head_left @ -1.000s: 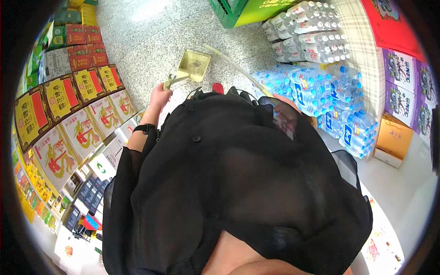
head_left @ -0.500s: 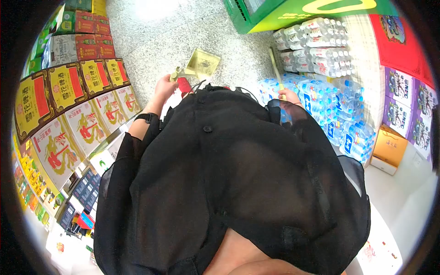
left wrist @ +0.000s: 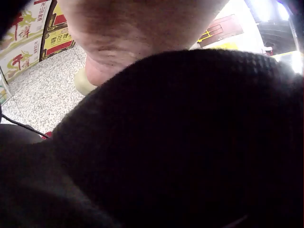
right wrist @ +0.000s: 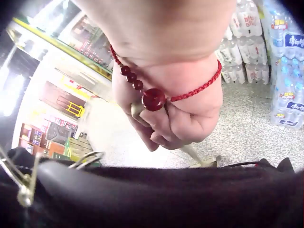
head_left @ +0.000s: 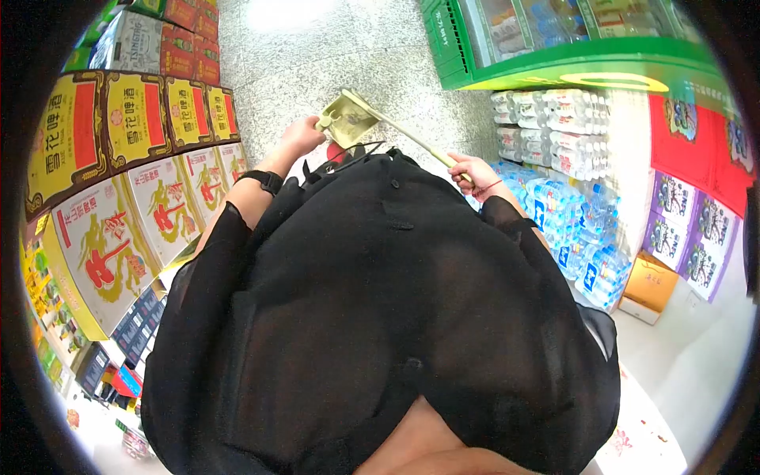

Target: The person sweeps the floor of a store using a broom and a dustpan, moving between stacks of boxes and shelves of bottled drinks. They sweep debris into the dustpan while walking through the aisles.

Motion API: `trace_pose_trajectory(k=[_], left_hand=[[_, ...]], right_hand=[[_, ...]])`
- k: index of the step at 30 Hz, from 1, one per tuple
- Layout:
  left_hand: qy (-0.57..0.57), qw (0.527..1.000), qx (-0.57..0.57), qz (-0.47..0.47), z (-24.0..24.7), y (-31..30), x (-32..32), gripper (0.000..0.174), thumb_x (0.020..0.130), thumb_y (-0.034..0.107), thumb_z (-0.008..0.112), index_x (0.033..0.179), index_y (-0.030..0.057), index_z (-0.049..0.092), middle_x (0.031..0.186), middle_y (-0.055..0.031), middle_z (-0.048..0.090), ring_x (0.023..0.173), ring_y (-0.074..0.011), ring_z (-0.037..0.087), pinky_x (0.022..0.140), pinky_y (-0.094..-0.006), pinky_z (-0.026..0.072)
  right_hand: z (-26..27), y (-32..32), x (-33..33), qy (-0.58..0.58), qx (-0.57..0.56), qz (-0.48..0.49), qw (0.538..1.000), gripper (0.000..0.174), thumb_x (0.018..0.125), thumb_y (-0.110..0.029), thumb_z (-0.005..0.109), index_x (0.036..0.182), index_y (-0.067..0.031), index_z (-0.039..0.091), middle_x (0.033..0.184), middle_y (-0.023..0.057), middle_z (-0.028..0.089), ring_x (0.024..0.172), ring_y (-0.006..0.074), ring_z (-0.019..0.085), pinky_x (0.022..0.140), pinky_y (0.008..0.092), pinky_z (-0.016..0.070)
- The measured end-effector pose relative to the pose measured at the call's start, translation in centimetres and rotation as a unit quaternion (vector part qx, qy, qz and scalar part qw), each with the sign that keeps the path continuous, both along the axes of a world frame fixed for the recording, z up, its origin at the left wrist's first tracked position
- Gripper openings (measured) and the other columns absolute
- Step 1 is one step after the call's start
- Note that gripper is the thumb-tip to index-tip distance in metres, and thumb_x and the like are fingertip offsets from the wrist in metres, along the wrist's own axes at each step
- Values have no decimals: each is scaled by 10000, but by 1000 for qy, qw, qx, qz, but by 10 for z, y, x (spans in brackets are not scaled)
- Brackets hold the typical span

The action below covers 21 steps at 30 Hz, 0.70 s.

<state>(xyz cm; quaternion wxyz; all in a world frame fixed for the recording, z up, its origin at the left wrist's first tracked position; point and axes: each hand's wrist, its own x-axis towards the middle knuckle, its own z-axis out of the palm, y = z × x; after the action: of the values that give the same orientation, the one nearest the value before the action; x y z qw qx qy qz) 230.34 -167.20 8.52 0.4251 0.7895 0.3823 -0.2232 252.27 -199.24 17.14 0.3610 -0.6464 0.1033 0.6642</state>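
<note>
In the head view, my left hand (head_left: 302,136) grips the handle end of a pale yellow-green dustpan (head_left: 358,127), whose pan lies over the speckled floor with some dark debris in it. My right hand (head_left: 473,174) curls round a long pale stick (head_left: 412,141) that slants up and left to the dustpan's upper edge. The right wrist view shows the fingers of my right hand (right wrist: 168,123) wrapped round that stick, below a red beaded bracelet. A dark band covers most of the left wrist view; part of my left hand (left wrist: 137,33) shows above, its fingers hidden.
Stacked drink cartons (head_left: 134,119) line the left side. A green-framed cooler (head_left: 554,59) stands at the upper right, with shrink-wrapped bottles (head_left: 554,206) below it. Speckled floor (head_left: 277,71) lies between them. A red shoe tip shows below the dustpan.
The stick has swung from the right across to the dustpan, and my right hand has come up and inward. The surroundings have shifted in view, with more of the green cooler showing.
</note>
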Motion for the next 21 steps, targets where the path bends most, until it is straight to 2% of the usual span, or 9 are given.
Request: trace_pose_trajectory(k=[4, 8, 11, 14, 15, 16, 18, 19, 21], left_hand=[[-21, 998, 53, -26, 3, 27, -21, 364, 672, 225, 558, 1012, 105, 607, 916, -165, 631, 892, -322, 596, 782, -400, 462], [-14, 996, 24, 89, -17, 48, -50, 364, 648, 214, 587, 996, 109, 618, 860, -152, 638, 845, -303, 608, 752, -388, 469], [-40, 988, 14, 151, -24, 59, -75, 367, 638, 208, 598, 990, 106, 622, 840, -142, 641, 803, -277, 616, 724, -374, 472], [-34, 979, 1, 200, -15, 65, -101, 361, 642, 195, 594, 988, 95, 624, 819, -134, 642, 763, -250, 621, 699, -356, 475], [-35, 975, -14, 218, -10, 66, -108, 355, 644, 188, 592, 983, 88, 626, 805, -130, 641, 741, -234, 622, 687, -346, 475], [-32, 973, -11, 230, -6, 67, -117, 355, 644, 188, 592, 983, 88, 626, 805, -130, 641, 741, -234, 622, 687, -346, 475], [-43, 964, -5, 261, 2, 67, -133, 361, 648, 183, 591, 996, 89, 622, 784, -118, 641, 707, -214, 620, 668, -334, 474], [-45, 957, -32, 285, -9, 70, -144, 363, 650, 185, 593, 1002, 99, 622, 755, -115, 639, 687, -211, 619, 652, -335, 474], [-27, 954, -11, 298, -12, 71, -161, 364, 651, 185, 593, 1004, 100, 621, 751, -113, 638, 683, -212, 617, 649, -337, 474]], right_hand=[[12, 30, 0, -44, 23, 6, 999, 654, 729, -31, 565, 1344, -60, 346, 584, 2, 461, 368, 65, 336, 331, 217, 239], [6, 50, 22, -104, 28, -2, 994, 684, 736, -26, 548, 1367, -36, 286, 589, 21, 462, 387, 76, 356, 335, 224, 254], [-5, 82, 37, -117, 6, -22, 993, 730, 750, -38, 555, 1394, -74, 214, 594, 14, 475, 385, 84, 376, 328, 224, 277], [-33, 118, 54, -131, -8, -26, 991, 714, 750, -35, 565, 1380, -67, 230, 591, 6, 485, 395, 76, 409, 328, 217, 317], [-39, 131, 54, -151, -17, -36, 988, 437, 778, -75, 550, 1198, -41, 436, 591, 2, 490, 393, 80, 410, 330, 220, 319], [-52, 144, 59, -147, -14, -25, 989, 437, 778, -75, 550, 1198, -41, 436, 591, 2, 490, 393, 80, 410, 330, 220, 319], [-70, 167, 62, -21, -50, -139, 989, 107, 805, -119, 533, 898, -74, 507, 578, -3, 487, 391, 85, 410, 330, 219, 310], [-73, 179, 59, -3, -61, -166, 984, 123, 823, -155, 517, 732, -116, 445, 559, -5, 477, 389, 86, 406, 330, 217, 295], [-76, 194, 47, 0, -55, -133, 990, 112, 822, -151, 518, 743, -113, 448, 560, -5, 478, 389, 82, 403, 327, 216, 283]])
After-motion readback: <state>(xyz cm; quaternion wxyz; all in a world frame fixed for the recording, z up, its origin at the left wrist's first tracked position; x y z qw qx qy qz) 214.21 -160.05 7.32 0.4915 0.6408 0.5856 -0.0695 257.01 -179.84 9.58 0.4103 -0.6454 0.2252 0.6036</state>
